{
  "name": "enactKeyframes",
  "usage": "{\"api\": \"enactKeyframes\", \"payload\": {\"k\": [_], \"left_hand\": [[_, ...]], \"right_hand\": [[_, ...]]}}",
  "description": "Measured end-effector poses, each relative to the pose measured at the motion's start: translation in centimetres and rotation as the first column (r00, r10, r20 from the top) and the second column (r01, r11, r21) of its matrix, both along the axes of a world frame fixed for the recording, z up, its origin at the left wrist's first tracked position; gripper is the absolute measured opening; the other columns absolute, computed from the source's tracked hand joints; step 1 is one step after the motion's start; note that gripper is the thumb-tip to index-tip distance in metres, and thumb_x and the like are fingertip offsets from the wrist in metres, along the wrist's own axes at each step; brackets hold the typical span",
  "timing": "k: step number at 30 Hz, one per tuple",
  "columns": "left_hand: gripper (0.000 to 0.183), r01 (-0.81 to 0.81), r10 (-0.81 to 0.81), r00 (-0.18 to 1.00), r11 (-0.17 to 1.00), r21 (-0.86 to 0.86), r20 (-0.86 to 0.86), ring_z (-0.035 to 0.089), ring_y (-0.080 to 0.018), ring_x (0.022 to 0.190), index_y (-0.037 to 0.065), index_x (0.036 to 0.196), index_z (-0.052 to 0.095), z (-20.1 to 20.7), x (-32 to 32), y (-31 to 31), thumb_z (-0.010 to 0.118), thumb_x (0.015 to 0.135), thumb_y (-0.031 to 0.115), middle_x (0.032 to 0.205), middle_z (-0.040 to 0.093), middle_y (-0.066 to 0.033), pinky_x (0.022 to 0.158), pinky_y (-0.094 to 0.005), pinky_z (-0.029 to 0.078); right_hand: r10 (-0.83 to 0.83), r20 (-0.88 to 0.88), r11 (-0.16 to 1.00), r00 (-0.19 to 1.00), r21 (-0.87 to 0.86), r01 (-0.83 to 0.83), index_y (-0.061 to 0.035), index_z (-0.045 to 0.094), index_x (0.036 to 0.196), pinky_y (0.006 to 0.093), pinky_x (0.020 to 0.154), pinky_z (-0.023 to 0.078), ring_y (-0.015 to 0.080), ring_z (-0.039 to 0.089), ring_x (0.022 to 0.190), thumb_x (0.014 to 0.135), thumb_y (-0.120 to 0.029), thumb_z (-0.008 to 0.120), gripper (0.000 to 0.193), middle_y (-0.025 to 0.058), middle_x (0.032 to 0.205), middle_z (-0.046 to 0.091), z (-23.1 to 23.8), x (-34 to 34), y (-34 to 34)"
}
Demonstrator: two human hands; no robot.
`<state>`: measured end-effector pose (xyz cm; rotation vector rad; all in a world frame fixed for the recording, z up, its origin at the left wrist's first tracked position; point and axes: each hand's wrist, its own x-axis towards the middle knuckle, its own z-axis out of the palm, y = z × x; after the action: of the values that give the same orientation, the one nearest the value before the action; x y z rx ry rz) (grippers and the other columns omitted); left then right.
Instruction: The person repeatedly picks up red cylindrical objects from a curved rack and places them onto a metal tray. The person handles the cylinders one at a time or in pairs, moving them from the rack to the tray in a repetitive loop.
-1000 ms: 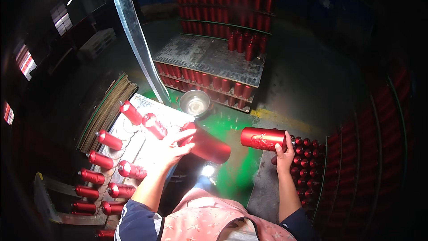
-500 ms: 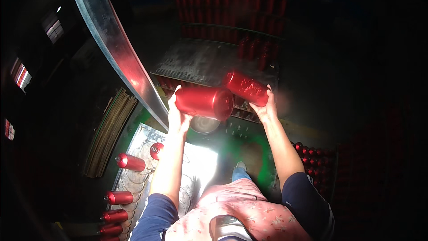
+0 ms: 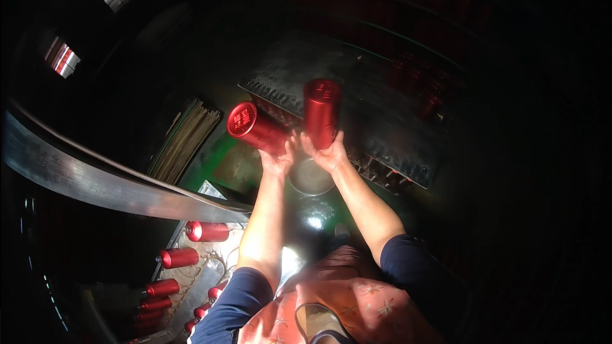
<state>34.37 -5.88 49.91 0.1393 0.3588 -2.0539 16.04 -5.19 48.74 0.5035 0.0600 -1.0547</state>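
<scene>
My left hand (image 3: 278, 160) is closed round the lower right end of a shiny red metal cylinder (image 3: 271, 134). This cylinder leans to the left, its round, marked base facing up and toward me. Beside it, my right hand (image 3: 327, 154) grips the lower end of a second red metal cylinder (image 3: 321, 113), which is nearly upright with its marked base on top. The cylinders are close together but apart at their upper ends. My fingers and palms hide the ends I hold.
Lower left, several red cylinders (image 3: 208, 232) with narrow necks lie along a conveyor (image 3: 220, 267). A curved metal rail (image 3: 121, 192) crosses at left. Ahead stands a dark metal table (image 3: 376, 114), with a round pan-like object (image 3: 312, 177) before it. Stacked boards (image 3: 185, 143) are at left.
Both hands have come closer together. The left cylinder has swung round to lean left, and the right one has turned nearly upright. My view has turned, and the rail now appears lower.
</scene>
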Motion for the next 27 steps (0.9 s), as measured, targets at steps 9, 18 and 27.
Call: {"api": "enactKeyframes", "payload": {"k": [9,18,27], "left_hand": [[0.081,-0.065,0.065,0.998,0.998,0.01,-0.001,0.055,-0.037,0.098,-0.002,0.13,0.044,0.2,-0.6,-5.0,0.064,0.078,0.058,0.125,0.05,-0.0242,0.068,-0.037,0.063],[0.081,-0.052,0.052,0.998,0.999,0.013,0.019,0.059,-0.0387,0.095,-0.001,0.132,0.044,0.6,-1.1,-5.6,0.062,0.081,0.06,0.125,0.049,-0.0282,0.065,-0.0371,0.063],[0.058,0.126,-0.132,0.991,0.976,-0.176,-0.02,0.058,-0.0443,0.1,0.006,0.129,0.05,-3.2,1.4,1.4,0.056,0.089,0.049,0.126,0.051,-0.0286,0.068,-0.0478,0.061]], "right_hand": [[0.107,0.112,0.994,0.988,-0.027,-0.105,0.0039,0.044,0.133,0.0454,0.088,0.056,0.0429,0.052,0.111,0.08,-0.082,0.032,0.102,0.0276,0.124,0.049,0.3,-0.2,-6.7],[0.121,0.173,0.987,0.977,-0.129,-0.1,0.0007,0.045,0.134,0.0461,0.089,0.056,0.0428,0.05,0.113,0.08,-0.077,0.044,0.094,0.0269,0.127,0.047,-0.9,-0.6,-7.6],[0.226,0.199,0.936,0.954,-0.315,-0.156,-0.0005,0.047,0.133,0.0543,0.091,0.054,0.0497,0.05,0.115,0.087,-0.054,0.059,0.072,0.0317,0.127,0.05,-3.3,-2.1,0.6]]}}
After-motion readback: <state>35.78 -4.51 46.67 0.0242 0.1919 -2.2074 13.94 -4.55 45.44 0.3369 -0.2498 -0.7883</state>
